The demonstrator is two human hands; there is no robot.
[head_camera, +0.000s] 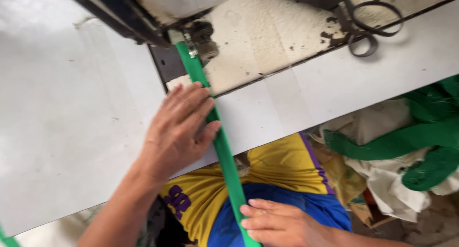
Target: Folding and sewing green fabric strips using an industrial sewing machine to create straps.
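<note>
The green strap (224, 151) runs as a long narrow band from the presser foot (193, 48) of the sewing machine (158, 8) at the top of the view, down across the white table (71, 108), over the table's near edge and on toward the person's lap. Its long axis lies nearly straight away from the person, tilted a little so that the far end sits further left than the near end.

The left hand (179, 132) is the nearer of the two to the machine. It lies flat on the table with the fingers held together and stretched out, their tips pointing toward the needle, and its thumb side presses against the strap's left edge just short of the table's edge. The strap thus lies directly to the right of this hand, touching it.

The right hand (279, 223) is lower, off the table, over the blue and yellow clothing. Its fingers are closed around the strap from the right, pinching it, so that the strap passes along the left of that hand.

Dark scissors (366, 27) rest on the machine bed, well apart from both hands. More green fabric (420, 137) lies heaped to the right.
</note>
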